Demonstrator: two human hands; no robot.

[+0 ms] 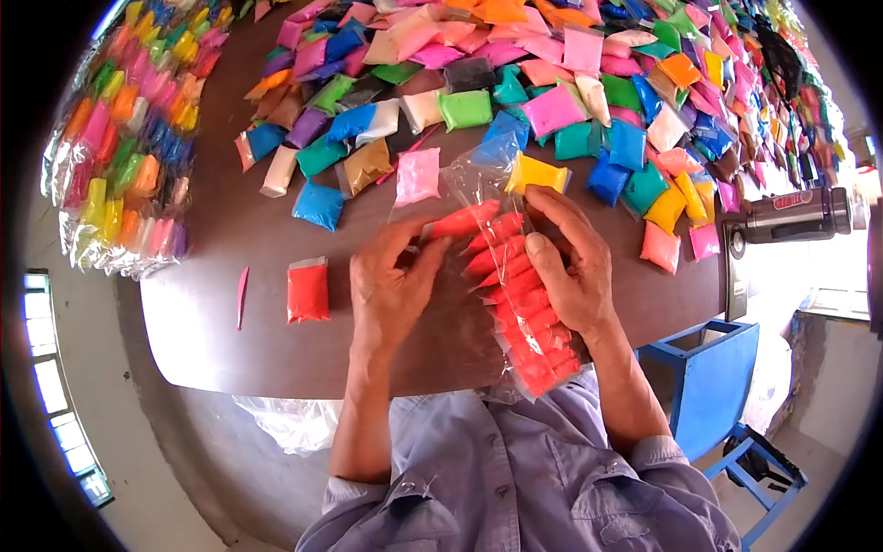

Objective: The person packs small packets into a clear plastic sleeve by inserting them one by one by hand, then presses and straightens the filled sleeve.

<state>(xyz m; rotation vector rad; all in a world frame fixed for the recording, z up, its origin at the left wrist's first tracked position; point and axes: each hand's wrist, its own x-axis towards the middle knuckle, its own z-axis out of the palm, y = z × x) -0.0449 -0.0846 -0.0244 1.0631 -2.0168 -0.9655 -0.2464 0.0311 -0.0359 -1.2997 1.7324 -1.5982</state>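
We wore a soft, greyish-lavender shirt [469, 469], plain in colour and loosely creased across the front. A placket [498, 465] ran down the middle, where we could make out small round buttons [503, 491] in nearly the same shade. We had a flapped chest pocket on either side, a left pocket [414, 509] and a right pocket [614, 495]. Our left sleeve [354, 494] and right sleeve [664, 453] ended in wide bands, leaving the forearms [363, 405] uncovered. Our left hand [391, 285] and right hand [579, 253] were bare, and a short nail showed on the right thumb [544, 264].
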